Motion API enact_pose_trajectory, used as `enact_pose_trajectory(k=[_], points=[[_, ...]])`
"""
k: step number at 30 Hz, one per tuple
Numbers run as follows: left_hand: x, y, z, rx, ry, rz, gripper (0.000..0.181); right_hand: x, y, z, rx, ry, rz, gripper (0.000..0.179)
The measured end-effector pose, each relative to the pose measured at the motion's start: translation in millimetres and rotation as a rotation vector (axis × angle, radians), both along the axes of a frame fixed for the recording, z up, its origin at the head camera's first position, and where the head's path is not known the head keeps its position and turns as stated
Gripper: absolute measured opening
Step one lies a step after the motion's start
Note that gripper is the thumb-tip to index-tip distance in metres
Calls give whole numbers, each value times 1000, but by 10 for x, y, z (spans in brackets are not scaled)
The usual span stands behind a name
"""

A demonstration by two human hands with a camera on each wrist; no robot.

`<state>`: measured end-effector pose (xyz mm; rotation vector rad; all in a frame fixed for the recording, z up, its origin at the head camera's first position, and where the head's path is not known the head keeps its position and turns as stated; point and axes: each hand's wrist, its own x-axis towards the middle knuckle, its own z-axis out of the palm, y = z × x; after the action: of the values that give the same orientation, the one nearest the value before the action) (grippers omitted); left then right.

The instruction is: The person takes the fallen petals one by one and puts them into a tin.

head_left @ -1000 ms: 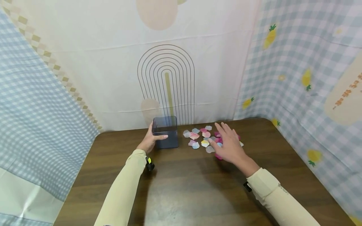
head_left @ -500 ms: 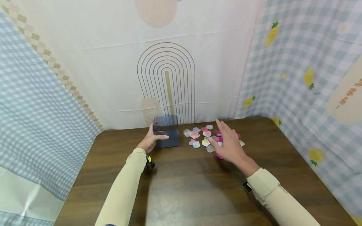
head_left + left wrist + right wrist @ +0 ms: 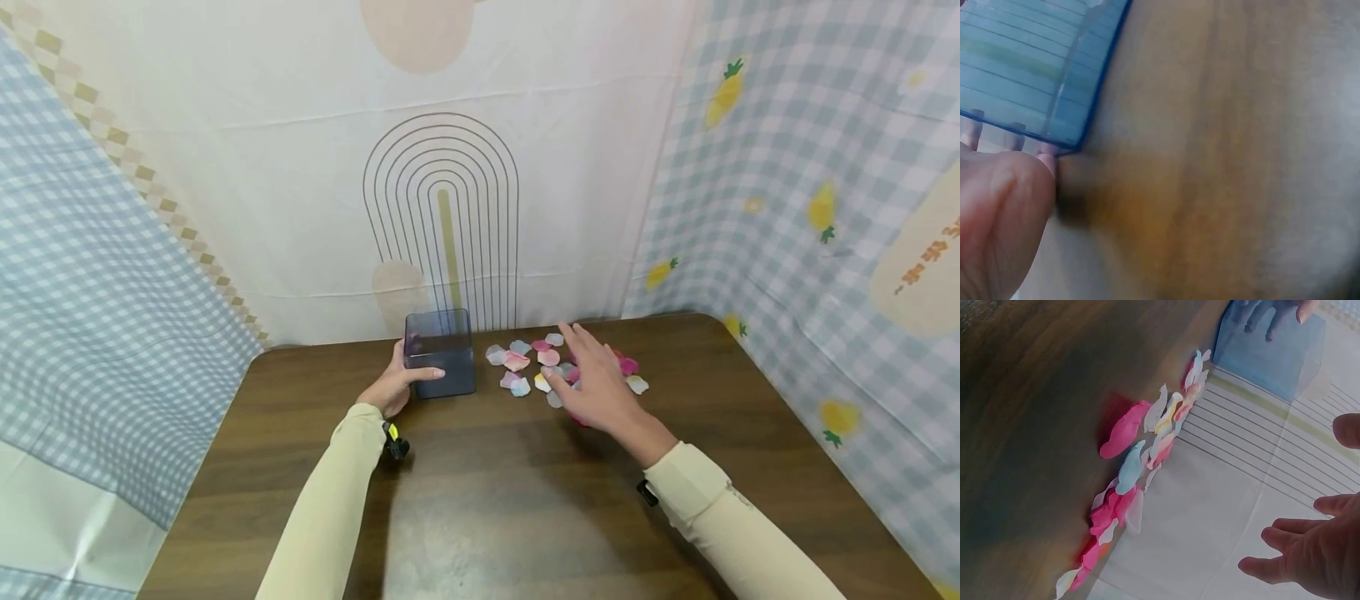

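Note:
A see-through bluish plastic box (image 3: 450,381) stands at the back of the table, its upper part clear against the backdrop. My left hand (image 3: 392,387) grips it from the left side, thumb across the near face; through the plastic in the left wrist view, fingertips (image 3: 1015,139) show behind the wall. Right of the box lie scattered fabric-like petals (image 3: 516,361) in pink, white, pale blue and yellow. Over the right part of them hovers my right hand (image 3: 597,385), fingers spread and holding nothing. It hides some magenta petals (image 3: 1124,431), which the right wrist view shows on the tabletop.
The brown wood-grain table (image 3: 480,500) ends at the back against a pale cloth (image 3: 322,217) printed with arches. Blue checked cloths hang at the left and the right (image 3: 787,250). A small dark wrist device (image 3: 395,443) sits by the left cuff.
My right hand has drifted slightly left over the petals, uncovering more magenta ones at its right. The left hand keeps its grip on the box, which has barely shifted.

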<state>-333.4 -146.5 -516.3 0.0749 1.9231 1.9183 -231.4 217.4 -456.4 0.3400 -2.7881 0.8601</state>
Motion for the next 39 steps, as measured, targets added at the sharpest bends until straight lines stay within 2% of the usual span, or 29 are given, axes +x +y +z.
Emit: enact_pose_trajectory(k=[3, 11, 16, 20, 24, 28, 31, 35, 39], points=[[10, -15, -21, 11, 4, -2, 108, -24, -35, 1, 21, -6, 8, 84], [33, -25, -37, -25, 7, -16, 112, -77, -111, 2, 39, -13, 40, 83], [26, -14, -75, -23, 24, -9, 108, -112, -144, -33, 91, -4, 71, 78], [30, 5, -89, -8, 53, 7, 104, -162, -189, -81, 154, -7, 136, 68], [52, 19, -96, -2, 69, 17, 102, -249, -280, -137, 222, -52, 204, 56], [68, 11, -98, -14, 65, 21, 104, -365, -389, -191, 300, -89, 241, 47], [81, 9, -98, -23, 61, 22, 105, -443, -458, -243, 317, -116, 252, 41], [92, 16, -89, -41, 54, 16, 109, -546, -541, -305, 320, -116, 285, 31], [102, 24, -79, -60, 52, 20, 111, -636, -603, -337, 367, -84, 329, 16]])
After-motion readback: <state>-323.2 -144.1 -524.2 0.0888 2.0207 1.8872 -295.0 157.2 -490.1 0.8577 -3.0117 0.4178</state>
